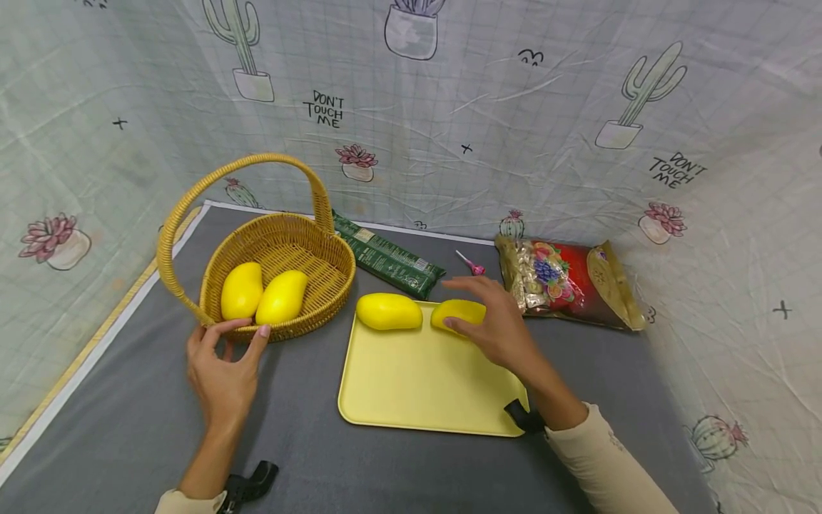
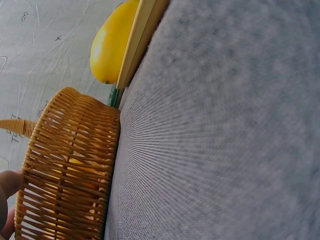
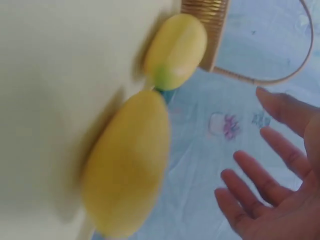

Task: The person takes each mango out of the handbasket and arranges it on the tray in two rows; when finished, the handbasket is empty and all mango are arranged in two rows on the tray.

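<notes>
Head view: one basket [image 1: 292, 232] of two mangoes [image 1: 282, 296] is gripped by the left hand [image 1: 225, 378] at nine o'clock, two more mangoes [image 1: 389, 312] set on one tray [image 1: 430, 385] at six; left wrist: one tray mango [image 2: 112, 45] at eleven; right wrist: right hand [image 3: 290, 200] spread, empty, at four.

Rough woven wicker basket [image 1: 321, 307], smooth glossy mangoes [image 1: 389, 312], smooth plastic-looking tray [image 1: 424, 385], matt grey cloth [image 1: 308, 442], shiny foil-like bag [image 1: 597, 285]

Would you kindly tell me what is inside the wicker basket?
Two yellow mangoes lie inside the wicker basket, toward its near left; woven bottom shows beside them. Whatever lies directly beneath the mangoes is hidden.
</notes>
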`<state>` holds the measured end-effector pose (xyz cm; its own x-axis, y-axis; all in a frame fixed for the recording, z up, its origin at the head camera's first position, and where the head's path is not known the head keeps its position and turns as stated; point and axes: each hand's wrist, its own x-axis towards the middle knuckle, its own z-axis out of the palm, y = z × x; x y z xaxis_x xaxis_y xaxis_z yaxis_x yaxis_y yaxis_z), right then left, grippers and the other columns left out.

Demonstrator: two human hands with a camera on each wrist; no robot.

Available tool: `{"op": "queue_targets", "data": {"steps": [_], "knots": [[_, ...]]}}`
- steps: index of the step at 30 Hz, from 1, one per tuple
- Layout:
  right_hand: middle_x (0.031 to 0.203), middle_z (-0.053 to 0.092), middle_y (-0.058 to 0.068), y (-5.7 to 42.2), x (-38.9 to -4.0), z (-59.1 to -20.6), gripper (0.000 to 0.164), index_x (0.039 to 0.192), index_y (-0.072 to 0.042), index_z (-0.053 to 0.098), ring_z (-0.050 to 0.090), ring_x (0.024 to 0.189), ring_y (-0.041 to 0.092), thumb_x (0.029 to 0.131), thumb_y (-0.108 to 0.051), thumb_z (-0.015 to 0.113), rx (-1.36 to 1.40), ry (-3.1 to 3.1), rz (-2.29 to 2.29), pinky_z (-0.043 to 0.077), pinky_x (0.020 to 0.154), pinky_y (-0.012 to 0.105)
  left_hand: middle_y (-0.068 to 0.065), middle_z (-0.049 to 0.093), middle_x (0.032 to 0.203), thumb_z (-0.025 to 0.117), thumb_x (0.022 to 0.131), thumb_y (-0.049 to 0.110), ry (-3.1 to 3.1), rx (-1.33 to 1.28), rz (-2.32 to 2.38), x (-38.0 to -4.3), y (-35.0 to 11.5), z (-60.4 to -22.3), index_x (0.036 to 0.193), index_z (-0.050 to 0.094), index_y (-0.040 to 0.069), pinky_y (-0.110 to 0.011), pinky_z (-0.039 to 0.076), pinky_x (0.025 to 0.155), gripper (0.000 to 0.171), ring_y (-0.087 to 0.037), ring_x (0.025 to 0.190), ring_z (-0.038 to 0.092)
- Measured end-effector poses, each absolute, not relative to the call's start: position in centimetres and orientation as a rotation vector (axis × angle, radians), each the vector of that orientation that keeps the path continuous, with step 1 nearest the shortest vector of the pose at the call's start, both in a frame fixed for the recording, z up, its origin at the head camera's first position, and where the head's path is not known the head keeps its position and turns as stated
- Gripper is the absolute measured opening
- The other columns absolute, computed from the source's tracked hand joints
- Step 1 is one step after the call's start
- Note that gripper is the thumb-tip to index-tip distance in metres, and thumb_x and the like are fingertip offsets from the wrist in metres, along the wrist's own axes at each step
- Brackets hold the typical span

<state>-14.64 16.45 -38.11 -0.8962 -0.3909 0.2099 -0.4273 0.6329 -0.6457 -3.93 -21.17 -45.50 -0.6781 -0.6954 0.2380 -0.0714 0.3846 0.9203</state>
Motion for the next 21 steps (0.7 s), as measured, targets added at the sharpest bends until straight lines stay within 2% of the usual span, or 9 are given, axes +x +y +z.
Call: {"op": "queue_targets", "data": {"steps": [5,12,21], "knots": [[0.144,0.066,0.003,14.1,-15.0,-37.2,0.055,0.14,-0.022,0.07,0.056,0.14,0.031,0.088,-0.023,0.09,0.839,-2.727,1.137,0.043,0.116,0.061,-0.009,0.052,0.154,0.09,0.088,0.028,-2.035,0.654,-1.303,-3.9,-21.2,-45.5,0.115,0.077,0.007,-0.035,0.051,0.107,0.037,-0.025,0.144,0.048],[0.145,0.066,0.0,10.7,-15.9,-36.9,0.059,0.141,-0.025,0.069,0.056,0.139,0.026,0.086,-0.026,0.091,1.001,-2.678,1.141,0.046,0.115,0.056,-0.011,0.052,0.153,0.09,0.087,0.027,-2.022,0.651,-1.313,-4.0,-21.2,-45.5,0.114,0.077,0.005,-0.034,0.051,0.108,0.037,-0.027,0.144,0.047],[0.143,0.067,-0.004,6.5,-17.0,-36.9,0.059,0.142,-0.026,0.068,0.055,0.139,0.02,0.088,-0.026,0.09,1.159,-2.612,1.238,0.045,0.117,0.05,-0.011,0.054,0.15,0.091,0.087,0.026,-2.032,0.648,-1.299,-4.0,-21.2,-45.6,0.114,0.077,0.006,-0.031,0.051,0.105,0.036,-0.022,0.14,0.048]]}}
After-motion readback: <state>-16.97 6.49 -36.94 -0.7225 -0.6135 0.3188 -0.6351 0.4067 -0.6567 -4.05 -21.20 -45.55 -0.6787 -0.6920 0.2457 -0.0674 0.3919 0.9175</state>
